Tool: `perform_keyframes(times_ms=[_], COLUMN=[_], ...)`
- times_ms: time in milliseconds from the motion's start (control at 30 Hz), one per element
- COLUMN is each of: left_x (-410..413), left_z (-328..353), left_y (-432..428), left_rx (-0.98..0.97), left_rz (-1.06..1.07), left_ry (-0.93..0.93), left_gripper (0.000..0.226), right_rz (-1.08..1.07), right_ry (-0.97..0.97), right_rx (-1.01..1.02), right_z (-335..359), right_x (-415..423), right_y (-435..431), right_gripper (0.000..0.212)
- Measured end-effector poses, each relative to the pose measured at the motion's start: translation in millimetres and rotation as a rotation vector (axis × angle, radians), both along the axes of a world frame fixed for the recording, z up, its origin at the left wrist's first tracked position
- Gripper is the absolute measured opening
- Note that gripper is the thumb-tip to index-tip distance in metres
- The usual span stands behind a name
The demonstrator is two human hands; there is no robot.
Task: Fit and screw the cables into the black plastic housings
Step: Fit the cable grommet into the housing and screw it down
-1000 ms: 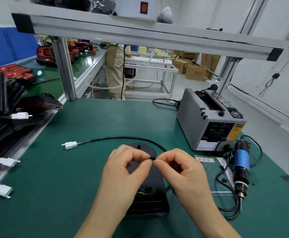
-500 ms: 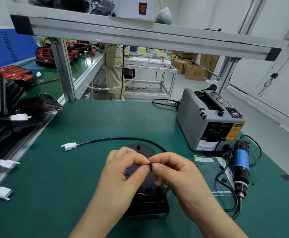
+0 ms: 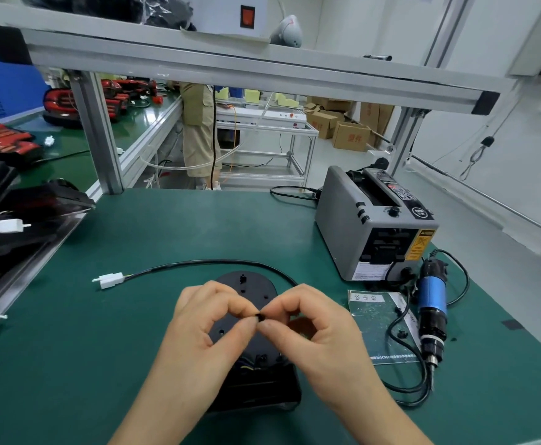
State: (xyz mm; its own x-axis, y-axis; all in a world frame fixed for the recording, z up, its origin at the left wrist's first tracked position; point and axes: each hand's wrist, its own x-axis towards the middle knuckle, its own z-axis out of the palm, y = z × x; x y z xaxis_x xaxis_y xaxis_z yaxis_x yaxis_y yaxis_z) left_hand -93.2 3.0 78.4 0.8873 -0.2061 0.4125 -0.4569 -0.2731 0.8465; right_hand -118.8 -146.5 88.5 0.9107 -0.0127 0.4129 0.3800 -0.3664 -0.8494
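Your view is bright and evenly lit from overhead, with no hard shadows. The green tabletop (image 3: 118, 364) carries a dull sheen and no glare, while a brighter reflection lies on the bench (image 3: 144, 120) at the upper left. Your left hand (image 3: 208, 335) and right hand (image 3: 323, 335) throw only soft shade onto the black housing (image 3: 246, 287) below them. The small black part (image 3: 260, 316) they pinch is too small to resolve. The white wall (image 3: 503, 155) at the right is nearly washed out. The wide lens bows the shelf beam (image 3: 262, 69) across the top, and the far right edge smears.
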Motion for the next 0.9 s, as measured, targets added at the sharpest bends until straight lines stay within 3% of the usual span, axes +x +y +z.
perform_keyframes(times_ms=[233,367,467,533,700,800,900], left_x=[1,0,0,2,1,-2,-2], left_z=[-3,-3,-4,-4,-4,-4,-6], left_y=[0,-1,1,6,12,9,6], left_rx=[0.015,0.028,0.075,0.073,-0.043,-0.111,-0.104], left_rz=[-0.016,-0.047,-0.063,-0.064,-0.101,-0.157,-0.134], left_ry=[0.037,0.055,0.070,0.115,0.303,0.402,0.380], left_gripper=[0.006,0.025,0.008,0.002,0.012,0.013,0.015], right_rz=[0.046,0.101,0.121,0.126,0.137,0.125,0.055], right_ry=[0.119,0.196,0.253,0.283,0.307,0.299,0.212], right_rx=[0.055,0.090,0.143,0.226,0.294,0.226,0.094], right_z=[1,1,2,3,4,2,-2], right_x=[1,3,4,5,6,6,3], right_y=[-3,-7,-11,-17,-24,-15,-7], right_gripper=[0.013,0.014,0.011,0.011,0.006,0.011,0.022])
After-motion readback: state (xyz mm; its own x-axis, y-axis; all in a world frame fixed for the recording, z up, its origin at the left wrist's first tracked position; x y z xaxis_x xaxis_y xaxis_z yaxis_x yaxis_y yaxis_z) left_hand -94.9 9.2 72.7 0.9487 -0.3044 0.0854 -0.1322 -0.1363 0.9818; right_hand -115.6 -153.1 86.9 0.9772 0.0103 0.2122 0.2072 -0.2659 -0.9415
